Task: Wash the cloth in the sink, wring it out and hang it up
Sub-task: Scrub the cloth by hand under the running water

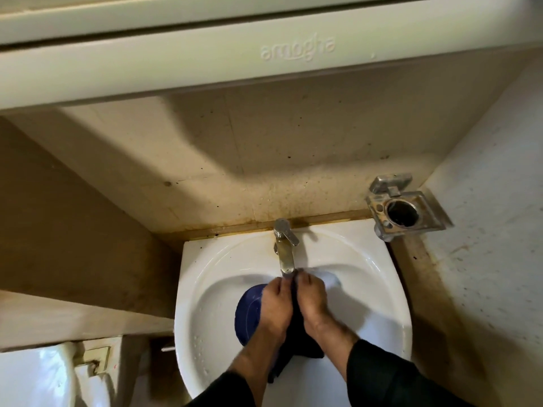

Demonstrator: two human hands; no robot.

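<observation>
**Obs. 1:** Dark sleeves enter at the bottom edge of the frame, both forearms converging toward lower centre. Left hand [276, 306] and right hand [313, 301] sit side by side, knuckles up, fingers curled shut onto the dark cloth [296, 342] pinched between them.

**Obs. 2:** Cloth location?

**Obs. 1:** Over the white sink [390, 295] basin, just under the spout of the tap [285, 248]. Long axis runs up-down in frame: top end gripped at the spout, tail hanging toward the bottom edge, below the wrists. Neither hand is clearly nearer; the grip is shared.

**Obs. 2:** Water running?

**Obs. 1:** Cannot tell. A blue bowl-like item [249, 312] lies in the basin, partly under the left hand.

**Obs. 2:** Judgement?

**Obs. 1:** Washing stage, probably rubbing. Wringing would need the hands spread along that axis; currently they bunch at one end.
</observation>
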